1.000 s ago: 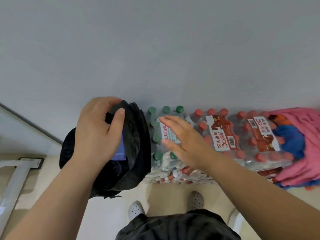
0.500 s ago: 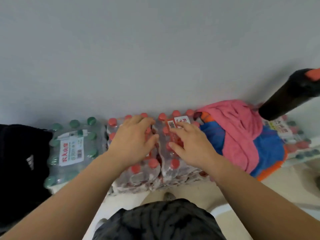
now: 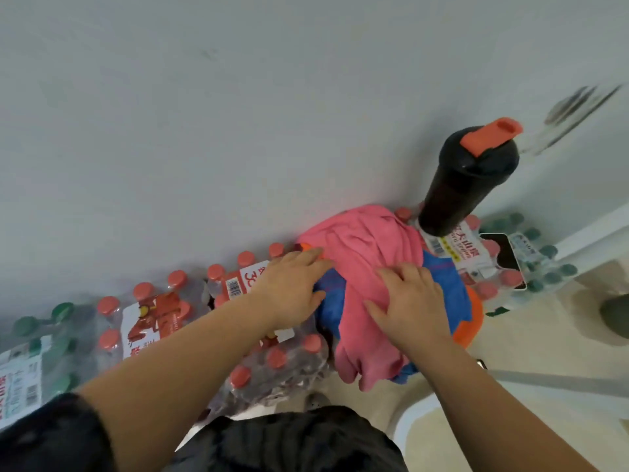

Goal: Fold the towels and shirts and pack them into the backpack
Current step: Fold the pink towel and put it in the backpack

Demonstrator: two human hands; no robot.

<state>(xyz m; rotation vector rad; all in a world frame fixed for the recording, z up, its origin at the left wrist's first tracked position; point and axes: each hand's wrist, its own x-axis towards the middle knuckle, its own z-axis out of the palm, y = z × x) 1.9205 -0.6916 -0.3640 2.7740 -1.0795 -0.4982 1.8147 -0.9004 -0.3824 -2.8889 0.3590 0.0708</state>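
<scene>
Nearest the camera is the person's dark garment [image 3: 289,441], and both bare forearms reach away from it. The left hand [image 3: 292,284] lies flat, fingers straight and together, its fingertips on the near left edge of a pile of cloths. The right hand [image 3: 408,301] is just beside it, fingers spread and only slightly bent, pressing down on the pink cloth [image 3: 367,243] without gripping it. That pink cloth drapes over the top of the pile and hangs down below the right wrist. A blue cloth [image 3: 446,277] shows under it on both sides of the right hand, and an orange cloth [image 3: 473,321] sticks out beyond the blue one, to that hand's right. The pile rests on shrink-wrapped packs of red-capped bottles [image 3: 163,315] that run off under and left of the left hand. Beyond the right hand a black shaker bottle [image 3: 466,185] with an orange lid stands against the grey wall [image 3: 238,114].
</scene>
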